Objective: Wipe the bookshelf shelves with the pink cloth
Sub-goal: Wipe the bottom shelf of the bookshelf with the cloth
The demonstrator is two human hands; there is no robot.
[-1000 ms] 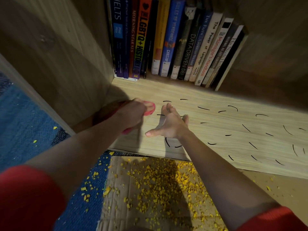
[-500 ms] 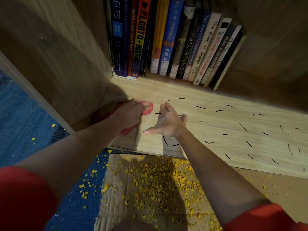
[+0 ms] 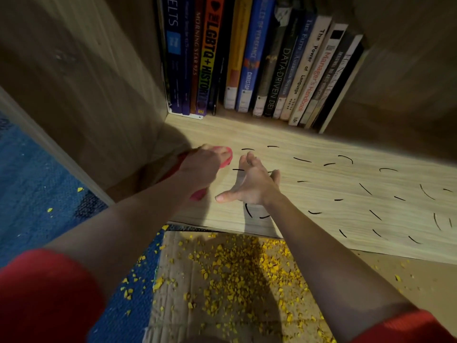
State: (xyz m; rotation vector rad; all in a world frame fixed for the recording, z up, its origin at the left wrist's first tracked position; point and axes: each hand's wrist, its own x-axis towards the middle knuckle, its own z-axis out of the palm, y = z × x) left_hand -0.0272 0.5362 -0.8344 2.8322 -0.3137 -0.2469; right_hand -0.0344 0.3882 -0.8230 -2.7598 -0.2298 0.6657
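Lying under the left hand (image 3: 200, 167), pink cloth (image 3: 226, 160) shows at both ends

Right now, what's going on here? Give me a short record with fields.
left hand: holds the pink cloth down on the shelf, by the left wall
right hand: open and spread, beside the cloth, holding nothing
shelf surface: wooden, with short black marks across it
books: a row standing at the back
below the shelf: cardboard strewn with yellow crumbs; blue carpet
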